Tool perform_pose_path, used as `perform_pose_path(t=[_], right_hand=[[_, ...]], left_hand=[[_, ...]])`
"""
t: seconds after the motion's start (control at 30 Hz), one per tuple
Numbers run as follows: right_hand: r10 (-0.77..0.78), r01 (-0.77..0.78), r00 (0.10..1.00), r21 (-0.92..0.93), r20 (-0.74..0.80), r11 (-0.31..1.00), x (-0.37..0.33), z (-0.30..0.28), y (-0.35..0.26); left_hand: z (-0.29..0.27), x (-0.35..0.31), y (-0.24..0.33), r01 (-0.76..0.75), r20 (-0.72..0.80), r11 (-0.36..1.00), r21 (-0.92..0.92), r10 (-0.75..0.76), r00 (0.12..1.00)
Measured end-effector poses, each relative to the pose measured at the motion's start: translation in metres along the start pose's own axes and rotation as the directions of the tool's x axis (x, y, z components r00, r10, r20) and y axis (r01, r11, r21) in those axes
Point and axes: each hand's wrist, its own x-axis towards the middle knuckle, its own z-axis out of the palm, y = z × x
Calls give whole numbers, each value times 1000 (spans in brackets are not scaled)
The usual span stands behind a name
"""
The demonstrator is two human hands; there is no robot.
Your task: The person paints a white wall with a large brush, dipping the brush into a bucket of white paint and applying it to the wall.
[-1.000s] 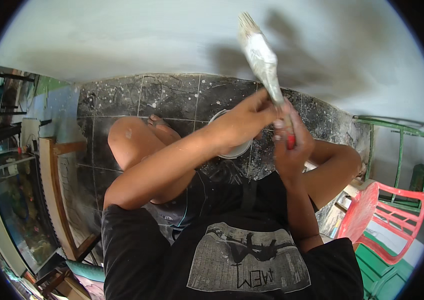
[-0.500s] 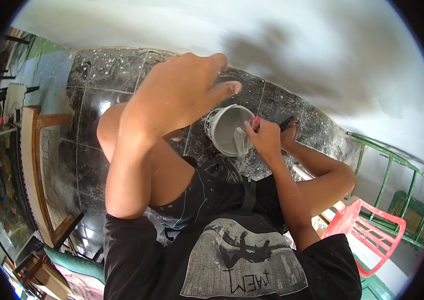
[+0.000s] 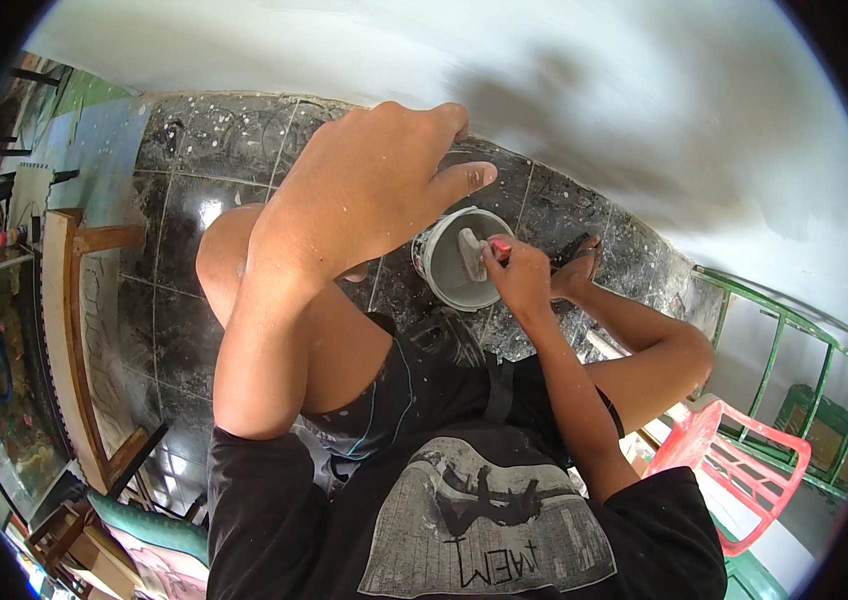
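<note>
My right hand (image 3: 521, 280) is closed round the red handle of a paintbrush (image 3: 470, 254), whose head is coated whitish grey. The brush head is over the mouth of a white bucket (image 3: 420, 262) with pale residue inside, standing on the floor between my legs. Closer to the camera, my left hand (image 3: 369, 190) is raised above my left knee. Its thumb stands apart from the index finger and nothing shows in it; the other fingers are mostly hidden behind the hand.
Beyond the bucket rises a white wall (image 3: 584, 110) with shadows on it. Dark floor tiles (image 3: 214, 140) carry white splatters. A red plastic chair (image 3: 734, 460) and a green metal frame (image 3: 794, 325) are at right. A wooden frame (image 3: 69, 330) and a glass tank (image 3: 4, 370) stand at left.
My right hand has moved slightly left and down, and the brush has swung from hanging at the bucket's right rim to over its opening. My left hand has shifted slightly right.
</note>
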Motion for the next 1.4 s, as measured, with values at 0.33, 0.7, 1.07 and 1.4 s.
perform_pose_path(t=[0.33,0.7,1.07,1.4], right_hand=[[0,19,992,-144,129,989,-20,49,37],[272,-276,961,302,55,913,-37,-54,35],[516,-526,840,490,170,695,-73,-95,43],[89,-79,994,-144,65,986,-20,31,39]], left_hand=[[9,10,-3,7,-3,999,37,-7,1000],[-6,12,-2,123,-111,988,-98,-133,985],[-10,14,7,139,-114,928,-346,-189,975],[1,31,9,158,-132,938,-308,-207,969]])
